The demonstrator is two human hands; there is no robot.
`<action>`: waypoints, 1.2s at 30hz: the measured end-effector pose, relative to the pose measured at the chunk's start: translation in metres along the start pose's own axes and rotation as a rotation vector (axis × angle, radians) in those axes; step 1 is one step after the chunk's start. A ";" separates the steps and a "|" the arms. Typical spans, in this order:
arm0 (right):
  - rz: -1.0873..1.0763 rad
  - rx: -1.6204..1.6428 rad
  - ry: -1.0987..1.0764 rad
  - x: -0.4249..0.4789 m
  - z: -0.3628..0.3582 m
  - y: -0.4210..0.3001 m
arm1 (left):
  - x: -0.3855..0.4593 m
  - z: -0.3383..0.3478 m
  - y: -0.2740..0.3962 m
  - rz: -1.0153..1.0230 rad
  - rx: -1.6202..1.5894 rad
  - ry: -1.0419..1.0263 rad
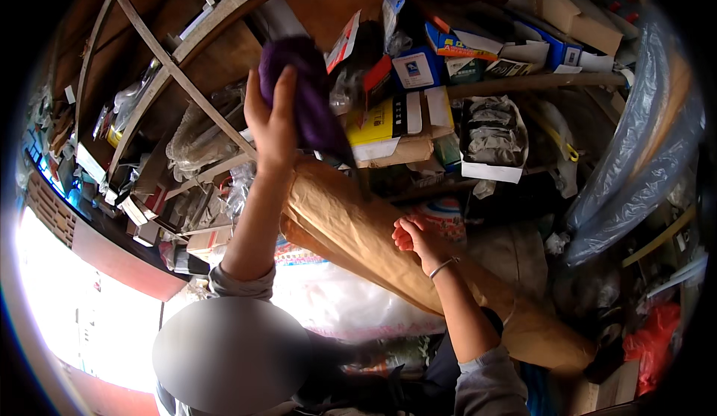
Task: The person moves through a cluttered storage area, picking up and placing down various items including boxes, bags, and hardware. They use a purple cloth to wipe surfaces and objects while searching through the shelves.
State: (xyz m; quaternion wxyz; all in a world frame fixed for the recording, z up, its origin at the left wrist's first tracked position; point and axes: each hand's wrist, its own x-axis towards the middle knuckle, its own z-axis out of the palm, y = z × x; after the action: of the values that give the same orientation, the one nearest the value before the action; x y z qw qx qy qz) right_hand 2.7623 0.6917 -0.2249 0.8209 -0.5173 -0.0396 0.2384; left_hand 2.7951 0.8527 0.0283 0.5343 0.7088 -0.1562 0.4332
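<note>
My left hand (271, 116) is raised at the upper left of the view, its fingers closed on a dark purple cloth (302, 91) that hangs down beside cardboard boxes. Below the cloth, a long roll wrapped in brown paper (358, 225) slants from the middle to the lower right. My right hand (411, 235) is over this roll, with curled fingers and a metal bracelet at the wrist. Nothing shows in its grip, but the palm is partly hidden.
Shelves hold a yellow and black box (381, 122), a blue box (417, 68) and an open white box of wrapped items (493, 136). Plastic-wrapped rolls (633, 153) lean at right. A red plastic bag (655, 343) lies lower right. A wooden strip (179, 68) crosses the upper left.
</note>
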 end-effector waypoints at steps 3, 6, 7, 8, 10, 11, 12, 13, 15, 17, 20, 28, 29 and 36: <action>-0.010 -0.015 -0.004 0.005 -0.003 0.003 | 0.011 0.046 -0.004 0.765 0.645 0.017; -0.004 -0.034 -0.041 0.001 0.012 0.007 | 0.001 0.065 -0.063 0.828 1.006 -0.301; -0.003 -0.035 -0.032 0.001 0.011 0.007 | -0.006 0.072 -0.062 0.747 1.223 -0.343; 0.000 -0.037 -0.026 0.000 0.010 0.007 | -0.008 0.079 -0.062 0.671 1.193 -0.313; -0.006 -0.054 0.005 0.001 0.007 0.004 | -0.010 0.089 -0.062 0.642 1.166 -0.298; -0.011 -0.068 0.025 0.001 0.004 0.002 | -0.010 0.092 -0.065 0.687 1.173 -0.315; -0.015 -0.067 0.040 0.003 0.002 0.003 | -0.010 0.093 -0.068 0.732 1.183 -0.345; -0.009 -0.074 0.035 0.003 0.001 0.005 | -0.011 0.094 -0.070 0.743 1.190 -0.359; 0.002 -0.085 0.028 0.001 0.001 0.009 | -0.017 0.093 -0.074 0.789 1.233 -0.356; -0.004 -0.094 -0.008 -0.003 0.006 0.012 | -0.026 0.090 -0.078 0.792 1.231 -0.336; -0.009 -0.096 -0.014 -0.006 0.005 0.018 | -0.028 0.091 -0.070 0.581 1.166 -0.380; 0.023 -0.098 -0.002 -0.007 -0.001 0.020 | -0.100 0.055 -0.066 0.053 0.954 -0.581; 0.027 -0.100 0.005 -0.008 -0.001 0.019 | -0.115 0.041 -0.068 -0.041 0.912 -0.656; 0.014 -0.059 0.015 -0.002 -0.012 0.030 | -0.188 -0.069 -0.079 -0.566 0.634 -0.647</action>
State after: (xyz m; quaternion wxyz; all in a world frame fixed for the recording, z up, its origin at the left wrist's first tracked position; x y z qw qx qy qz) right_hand 2.7535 0.6916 -0.2565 0.8038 -0.5435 -0.0370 0.2389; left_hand 2.7100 0.8984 -0.1635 0.3144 0.9473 0.0230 0.0572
